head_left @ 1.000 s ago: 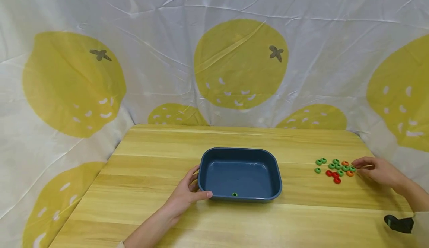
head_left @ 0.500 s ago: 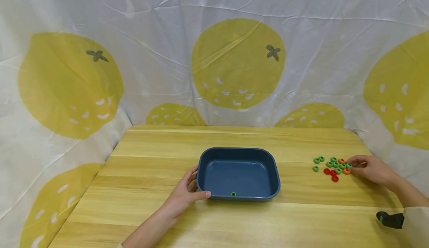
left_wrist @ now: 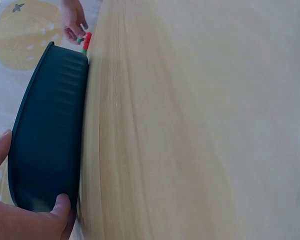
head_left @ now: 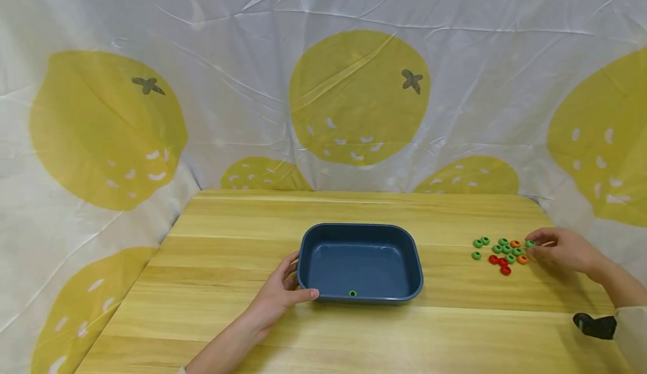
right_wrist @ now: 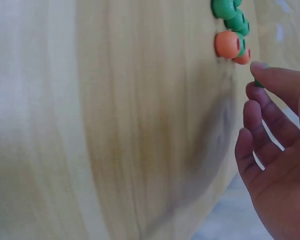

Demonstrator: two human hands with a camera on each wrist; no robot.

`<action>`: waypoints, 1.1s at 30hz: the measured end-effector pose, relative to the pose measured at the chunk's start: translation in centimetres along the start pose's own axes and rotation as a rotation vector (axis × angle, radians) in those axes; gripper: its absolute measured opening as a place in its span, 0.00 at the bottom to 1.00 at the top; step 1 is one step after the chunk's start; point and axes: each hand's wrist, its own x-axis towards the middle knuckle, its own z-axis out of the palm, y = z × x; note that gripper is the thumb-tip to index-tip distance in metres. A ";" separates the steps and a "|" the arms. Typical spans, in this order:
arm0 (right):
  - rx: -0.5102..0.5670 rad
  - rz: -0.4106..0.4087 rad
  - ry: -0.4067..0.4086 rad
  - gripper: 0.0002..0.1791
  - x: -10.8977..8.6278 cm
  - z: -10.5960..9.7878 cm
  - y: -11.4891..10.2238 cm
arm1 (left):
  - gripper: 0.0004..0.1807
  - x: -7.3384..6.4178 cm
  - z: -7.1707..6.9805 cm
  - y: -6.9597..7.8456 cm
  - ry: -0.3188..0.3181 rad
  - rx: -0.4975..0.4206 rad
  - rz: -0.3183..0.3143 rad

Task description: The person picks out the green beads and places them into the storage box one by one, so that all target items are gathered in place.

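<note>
One wood-grain table (head_left: 429,334), lemon-print cloth (head_left: 475,93) behind; left hand (head_left: 277,296) grips blue basin (head_left: 356,264), right hand (head_left: 565,249) pinches green bead (head_left: 529,243).

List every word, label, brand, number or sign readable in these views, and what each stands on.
None: no readable text in any view.
Blue tub, beads, tabletop: no lettering seen.
Lemon-print cloth: printed fruit only.
Black object beside the right sleeve: too small to tell whether it is marked.
</note>
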 end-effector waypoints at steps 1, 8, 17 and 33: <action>0.002 -0.003 0.002 0.18 0.1 -0.2 -0.2 | 0.53 0.0 0.0 0.0 -0.001 -0.001 -0.001; -0.040 -0.030 0.012 0.19 0.9 -0.9 -1.4 | 0.53 0.2 0.0 -0.2 -0.009 -0.009 -0.008; -0.006 -0.062 0.001 0.23 2.3 -1.2 -3.9 | 0.53 0.1 0.0 -0.3 -0.004 -0.009 -0.008; -0.003 -0.167 -0.005 0.18 4.9 0.0 -9.4 | 0.54 0.1 -0.1 -0.1 -0.009 -0.022 -0.002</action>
